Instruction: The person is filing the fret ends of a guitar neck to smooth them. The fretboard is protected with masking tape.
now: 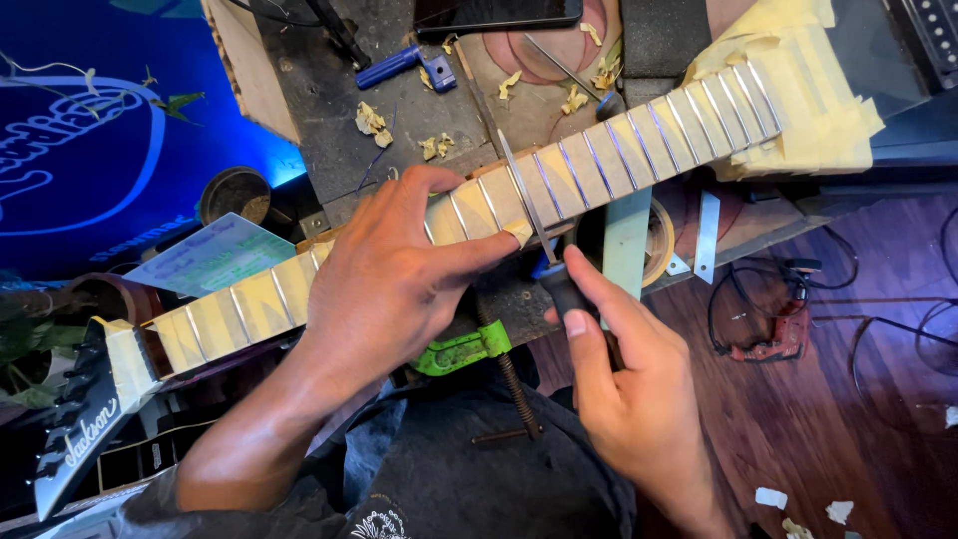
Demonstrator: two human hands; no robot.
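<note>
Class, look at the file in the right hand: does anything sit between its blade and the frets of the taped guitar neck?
Nothing visible does. The right hand holds the file by its dark handle, and the blade lies straight across the guitar neck. The left hand rests on the neck beside the blade, not under it.

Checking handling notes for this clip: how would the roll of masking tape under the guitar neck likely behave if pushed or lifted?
The tape roll lies flat on the bench, so a push would probably slide it, not roll it. It is a hollow ring, so likely light. On edge it could roll off. The guitar neck covers part of it, so lifting means drawing it sideways first.
</note>
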